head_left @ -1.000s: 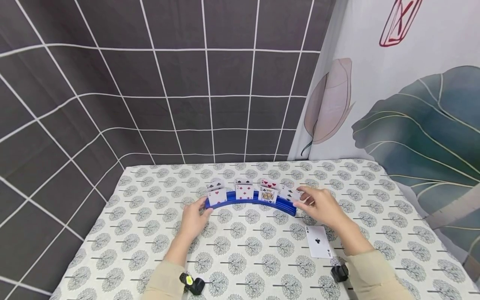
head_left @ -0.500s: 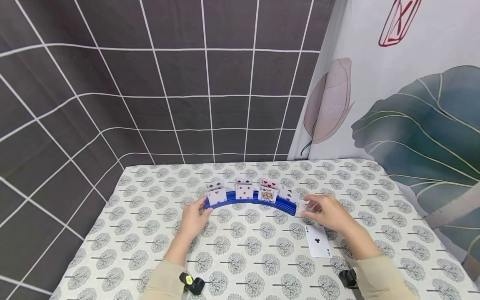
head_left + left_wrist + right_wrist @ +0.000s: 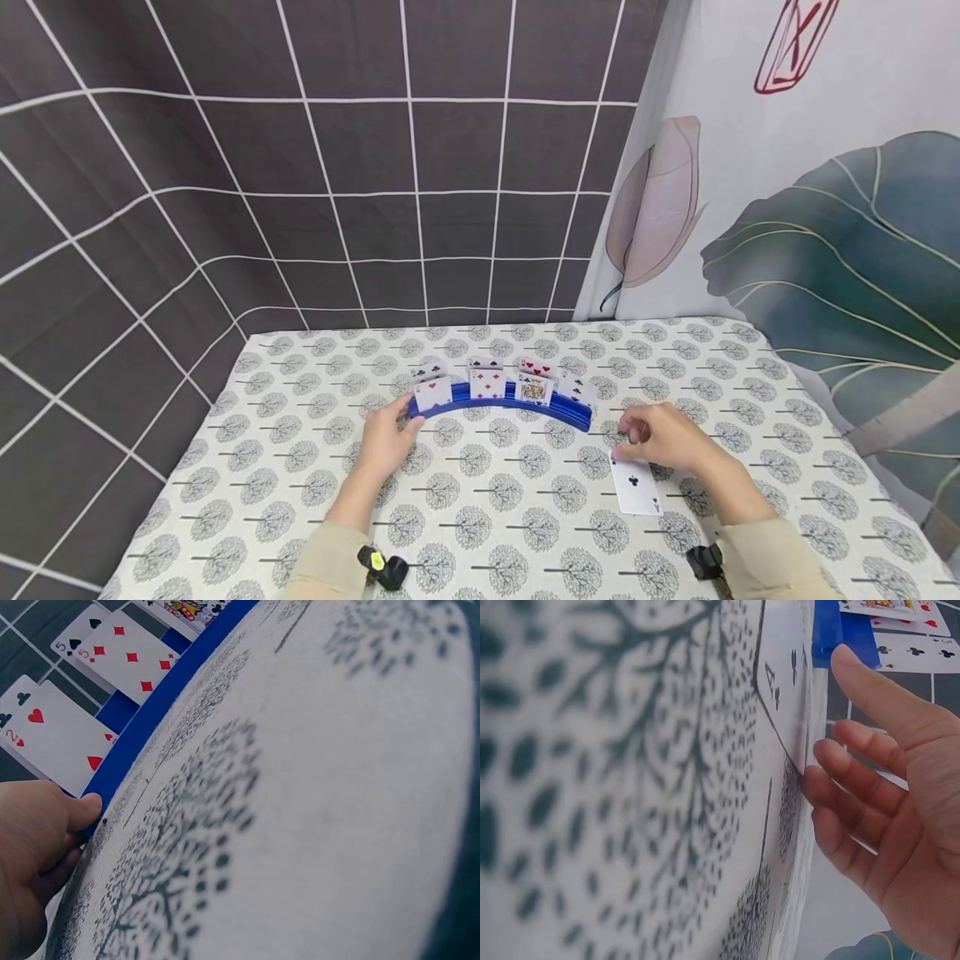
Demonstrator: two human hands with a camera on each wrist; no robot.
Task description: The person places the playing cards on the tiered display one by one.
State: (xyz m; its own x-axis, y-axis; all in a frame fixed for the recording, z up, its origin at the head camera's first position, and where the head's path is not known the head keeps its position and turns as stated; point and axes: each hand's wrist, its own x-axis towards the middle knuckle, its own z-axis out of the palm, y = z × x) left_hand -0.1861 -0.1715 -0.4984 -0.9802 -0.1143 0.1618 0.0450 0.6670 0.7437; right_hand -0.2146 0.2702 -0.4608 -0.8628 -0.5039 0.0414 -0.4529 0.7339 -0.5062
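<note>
A curved blue card holder [image 3: 573, 412] stands on the table with several playing cards upright in two rows. My left hand [image 3: 386, 440] grips its left end, thumb on the front edge in the left wrist view. Beside that thumb is a two of hearts [image 3: 64, 739], with a five of diamonds [image 3: 132, 657] farther along. My right hand [image 3: 663, 433] is over the far end of an ace of clubs [image 3: 633, 492] lying face up. In the right wrist view, its fingertips are right at the card's edge, with the thumb held apart from them.
A white tree-print cloth [image 3: 472, 525] covers the table. Behind it hangs a dark grid-patterned curtain [image 3: 360, 150], with a floral curtain [image 3: 817, 233] on the right. A clubs card [image 3: 577, 389] stands at the holder's right end.
My right hand has let go of the clubs card at the holder's right end and moved right and nearer, to the ace of clubs. My left hand has stayed at the holder.
</note>
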